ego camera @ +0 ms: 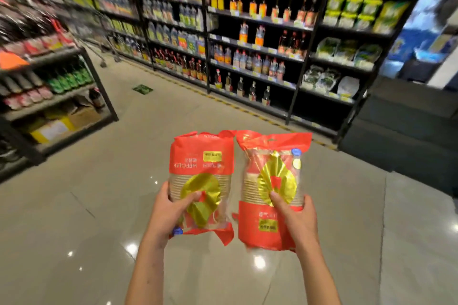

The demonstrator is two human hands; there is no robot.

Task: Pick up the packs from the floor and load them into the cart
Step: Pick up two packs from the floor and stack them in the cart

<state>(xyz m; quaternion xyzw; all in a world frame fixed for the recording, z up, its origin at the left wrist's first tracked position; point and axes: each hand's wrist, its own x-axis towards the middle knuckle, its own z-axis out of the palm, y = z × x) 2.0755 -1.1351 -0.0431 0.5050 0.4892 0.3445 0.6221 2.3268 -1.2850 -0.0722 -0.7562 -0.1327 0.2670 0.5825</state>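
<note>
Two forearms reaching up from the bottom edge, bare, one pack in each hand. Left hand (pixel 165 213) wrapped round the lower part of the left pack (pixel 202 181), thumb across the clear front, fingers behind. Right hand (pixel 296 218) clamped likewise on the right pack (pixel 272 188), thumb pressing the gold print. Both packs red at the ends and clear in the middle, showing stacked paper cups; held upright, side by side, edges nearly touching, well above the floor (pixel 74 205).

Further out: glossy grey tile, no other pack lying anywhere in view. Bottle shelves (pixel 247 44) along the far wall, a lower rack (pixel 49 82) of bottles and cartons at left, a green sticker (pixel 143 88) on the tiles near the aisle mouth. Beyond the rack, blurred by motion, a wire cart (pixel 99 32) standing in the aisle, well apart from the hands; contents impossible to tell.

Judged from this: lifting done for these two packs, loading not yet. Left to do: carrying both across to the cart and setting them inside. Whether more packs wait on the floor outside the view cannot be told.
</note>
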